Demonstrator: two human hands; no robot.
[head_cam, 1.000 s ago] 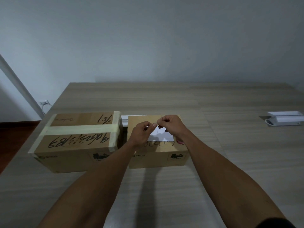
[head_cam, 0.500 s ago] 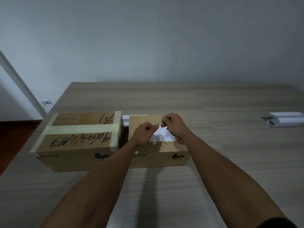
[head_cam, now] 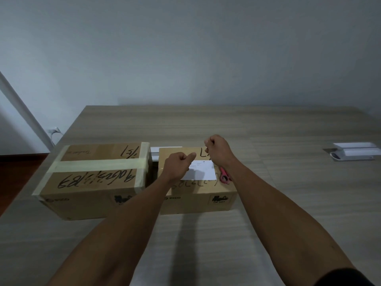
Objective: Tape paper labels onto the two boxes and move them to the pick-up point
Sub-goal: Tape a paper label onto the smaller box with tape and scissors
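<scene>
Taking the smaller cardboard box (head_cam: 198, 195) near the middle of the wooden table (head_cam: 288, 203) as the landmark: to its left, just beside it with a narrow gap, sits the larger cardboard box (head_cam: 92, 182), banded with pale tape and scrawled with black marker.

Behind the gap between the two, a white object (head_cam: 162, 150) peeks out, mostly hidden.

On top of the smaller box lies the white paper label (head_cam: 203, 171). The left hand (head_cam: 178, 165) hovers over the label's left edge, fingers curled in and thumb stuck out to the right; whether it pinches anything cannot be told.

The right hand (head_cam: 217, 149) is raised over the box's far right part, fingers clenched with the fingertips pressed together; what they hold, if anything, is too small to tell.

Under the right wrist, on the box's right edge, rests a pink tool (head_cam: 223, 176).

Far right of the box, well apart, lies a white device (head_cam: 356, 151).
</scene>
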